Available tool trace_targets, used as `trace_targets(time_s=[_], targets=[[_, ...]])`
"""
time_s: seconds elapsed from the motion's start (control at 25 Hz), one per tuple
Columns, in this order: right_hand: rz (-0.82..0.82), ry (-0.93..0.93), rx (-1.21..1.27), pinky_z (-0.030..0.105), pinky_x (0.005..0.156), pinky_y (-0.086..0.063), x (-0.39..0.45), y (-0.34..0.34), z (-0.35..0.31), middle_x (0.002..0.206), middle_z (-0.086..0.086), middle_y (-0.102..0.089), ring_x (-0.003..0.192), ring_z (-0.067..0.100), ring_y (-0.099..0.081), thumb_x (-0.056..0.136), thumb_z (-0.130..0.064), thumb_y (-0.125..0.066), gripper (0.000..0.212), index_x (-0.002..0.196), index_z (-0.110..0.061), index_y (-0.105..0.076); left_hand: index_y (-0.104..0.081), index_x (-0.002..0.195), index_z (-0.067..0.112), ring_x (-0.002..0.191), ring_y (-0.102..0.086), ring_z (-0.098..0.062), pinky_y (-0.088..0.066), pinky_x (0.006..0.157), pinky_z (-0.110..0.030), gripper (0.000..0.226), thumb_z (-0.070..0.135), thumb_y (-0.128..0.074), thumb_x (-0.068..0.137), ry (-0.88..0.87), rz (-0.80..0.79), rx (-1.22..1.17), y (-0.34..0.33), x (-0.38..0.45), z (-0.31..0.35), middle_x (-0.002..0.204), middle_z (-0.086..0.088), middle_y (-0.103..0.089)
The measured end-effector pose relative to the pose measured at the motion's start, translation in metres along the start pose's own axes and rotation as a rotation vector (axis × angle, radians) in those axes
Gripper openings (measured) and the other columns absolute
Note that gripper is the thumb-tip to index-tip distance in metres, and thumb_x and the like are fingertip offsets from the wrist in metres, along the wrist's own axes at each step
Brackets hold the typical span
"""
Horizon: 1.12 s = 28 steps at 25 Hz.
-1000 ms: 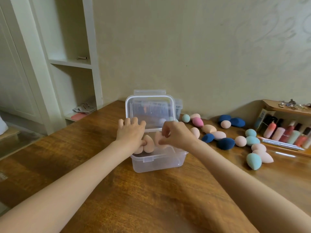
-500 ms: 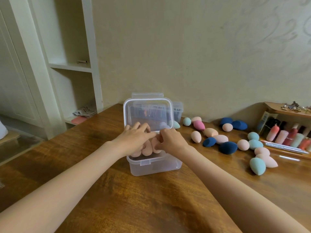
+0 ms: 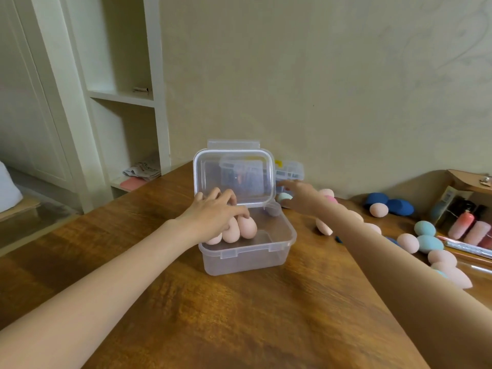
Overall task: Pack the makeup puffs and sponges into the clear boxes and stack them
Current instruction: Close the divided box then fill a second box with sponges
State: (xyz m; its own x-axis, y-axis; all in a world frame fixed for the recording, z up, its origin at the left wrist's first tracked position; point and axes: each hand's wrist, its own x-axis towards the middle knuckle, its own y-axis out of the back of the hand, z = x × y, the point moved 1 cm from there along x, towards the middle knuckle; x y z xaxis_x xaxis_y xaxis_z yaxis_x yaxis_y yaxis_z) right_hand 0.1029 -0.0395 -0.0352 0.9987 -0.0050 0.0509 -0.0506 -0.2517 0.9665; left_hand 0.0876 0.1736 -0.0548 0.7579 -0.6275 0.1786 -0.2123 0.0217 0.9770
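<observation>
A clear plastic box (image 3: 247, 258) stands on the wooden table with its hinged lid (image 3: 234, 177) upright. Three peach sponges (image 3: 246, 227) stand in a row at its left side. My left hand (image 3: 213, 214) rests on top of them, fingers spread. My right hand (image 3: 300, 198) is outside the box at its back right corner, open, fingers stretched over loose sponges. A teal sponge (image 3: 283, 197) lies just under its fingertips. More peach, pink, teal and navy sponges (image 3: 407, 242) are scattered to the right.
A second clear box (image 3: 288, 170) stands behind the lid by the wall. A wooden organizer with cosmetic bottles (image 3: 470, 225) sits at the far right. White shelves (image 3: 125, 97) stand left of the table; the table's left edge (image 3: 87, 217) drops to the floor.
My right hand has let go of the third peach sponge in the box and moved right and back toward the loose sponges. My left hand stays on the packed sponges.
</observation>
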Motion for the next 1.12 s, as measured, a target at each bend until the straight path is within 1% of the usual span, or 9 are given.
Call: trace_targets(time_s=[0.08,0.28,0.48,0.6,0.72,0.8,1.0,1.08,1.12], targets=[[-0.079,0.077,-0.072,0.034,0.101,-0.038,0.013,-0.012,-0.005,0.139,0.011,-0.043,0.122,0.029,-0.048,0.093,-0.016,-0.051,0.049,0.141,-0.021,-0.039,-0.039,0.133,0.04,0.121,-0.034,-0.021,-0.032,0.101,-0.039,0.048,0.012,-0.048,0.095,-0.01,0.004,-0.014,-0.002,0.002,-0.002,0.135,0.001,-0.035],[-0.062,0.091,-0.11,0.036,0.102,-0.04,0.023,-0.027,-0.001,0.131,0.011,-0.051,0.121,0.029,-0.049,0.093,-0.02,-0.051,0.041,0.134,-0.02,-0.048,-0.039,0.131,0.042,0.117,-0.032,-0.02,-0.03,0.096,-0.038,0.048,0.011,-0.047,0.095,-0.021,0.008,-0.05,-0.006,0.005,-0.008,0.132,0.002,-0.033],[0.311,-0.006,0.455,0.027,0.073,-0.046,0.0,0.017,0.009,0.093,0.004,-0.058,0.078,0.016,-0.054,0.093,-0.016,-0.042,0.03,0.117,-0.012,-0.06,-0.041,0.129,0.042,0.118,-0.032,-0.02,-0.028,0.099,-0.039,0.046,0.013,-0.046,0.094,-0.014,-0.019,-0.08,-0.005,0.004,-0.008,0.132,0.003,-0.033],[0.153,0.05,0.649,0.023,0.055,-0.04,-0.028,0.045,0.0,0.078,0.005,-0.057,0.058,0.013,-0.047,0.091,-0.014,-0.046,0.023,0.112,-0.009,-0.054,-0.04,0.13,0.042,0.119,-0.031,-0.021,-0.028,0.1,-0.041,0.046,0.012,-0.045,0.095,-0.034,-0.033,-0.081,-0.003,0.004,0.004,0.134,0.001,-0.032],[-0.19,0.174,0.203,0.018,0.066,-0.043,-0.048,0.044,-0.016,0.091,-0.006,-0.058,0.08,0.011,-0.054,0.09,-0.018,-0.052,0.022,0.11,-0.017,-0.061,-0.037,0.132,0.041,0.122,-0.03,-0.025,-0.03,0.101,-0.044,0.049,0.01,-0.044,0.094,-0.044,-0.041,-0.038,-0.001,0.006,0.022,0.136,-0.003,-0.03],[-0.253,0.171,-0.106,0.017,0.068,-0.041,-0.057,0.031,-0.021,0.101,-0.006,-0.059,0.093,0.012,-0.054,0.089,-0.026,-0.051,0.025,0.11,-0.02,-0.064,-0.036,0.132,0.041,0.12,-0.031,-0.026,-0.031,0.098,-0.045,0.052,0.008,-0.043,0.093,-0.043,-0.048,-0.012,0.0,0.006,0.03,0.135,-0.004,-0.03],[-0.105,0.12,-0.19,0.025,0.062,-0.04,-0.062,0.01,-0.03,0.095,0.009,-0.059,0.082,0.02,-0.05,0.087,-0.021,-0.056,0.025,0.104,-0.004,-0.058,-0.036,0.133,0.037,0.121,-0.031,-0.027,-0.031,0.099,-0.045,0.053,0.007,-0.046,0.091,-0.049,-0.047,0.009,0.005,0.002,0.036,0.136,-0.005,-0.03],[-0.026,0.112,-0.195,0.029,0.061,-0.041,-0.062,0.006,-0.035,0.089,0.01,-0.053,0.08,0.025,-0.053,0.087,-0.014,-0.056,0.011,0.087,-0.006,-0.048,-0.035,0.134,0.036,0.123,-0.03,-0.027,-0.03,0.101,-0.045,0.054,0.006,-0.046,0.09,-0.063,-0.056,0.013,0.007,0.001,0.036,0.137,-0.006,-0.029],[0.01,0.089,-0.204,0.027,0.056,-0.04,-0.062,0.002,-0.037,0.086,0.011,-0.051,0.078,0.026,-0.054,0.088,-0.01,-0.054,0.018,0.076,-0.009,-0.041,-0.035,0.135,0.036,0.124,-0.03,-0.027,-0.03,0.102,-0.046,0.054,0.007,-0.045,0.091,-0.067,-0.059,0.017,0.007,0.001,0.036,0.138,-0.006,-0.029]])
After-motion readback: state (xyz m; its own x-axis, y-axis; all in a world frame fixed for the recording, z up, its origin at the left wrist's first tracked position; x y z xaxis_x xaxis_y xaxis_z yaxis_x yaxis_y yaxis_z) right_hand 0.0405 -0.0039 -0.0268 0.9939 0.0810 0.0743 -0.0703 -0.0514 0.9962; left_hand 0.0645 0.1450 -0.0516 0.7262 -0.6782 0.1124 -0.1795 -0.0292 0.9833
